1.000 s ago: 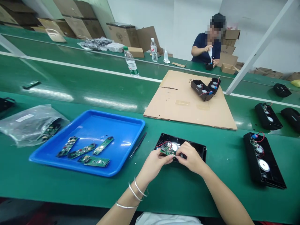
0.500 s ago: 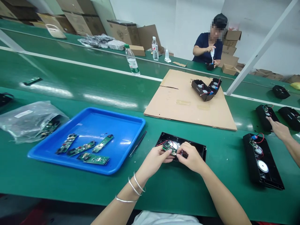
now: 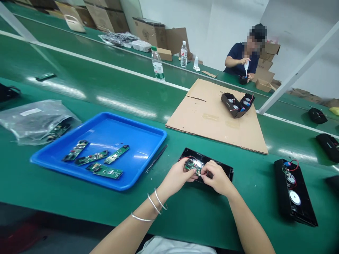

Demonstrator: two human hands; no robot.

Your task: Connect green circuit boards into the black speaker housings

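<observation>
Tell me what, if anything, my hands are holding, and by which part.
Your left hand holds a green circuit board by its near edge. Your right hand is at its right end; what it pinches there, if anything, is unclear.

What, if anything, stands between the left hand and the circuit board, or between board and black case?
Nothing visible separates the left hand from the circuit board it holds. The right hand is at the board's right end; a red wire shows near the board. Whether anything lies between board and black case is hidden.
</observation>
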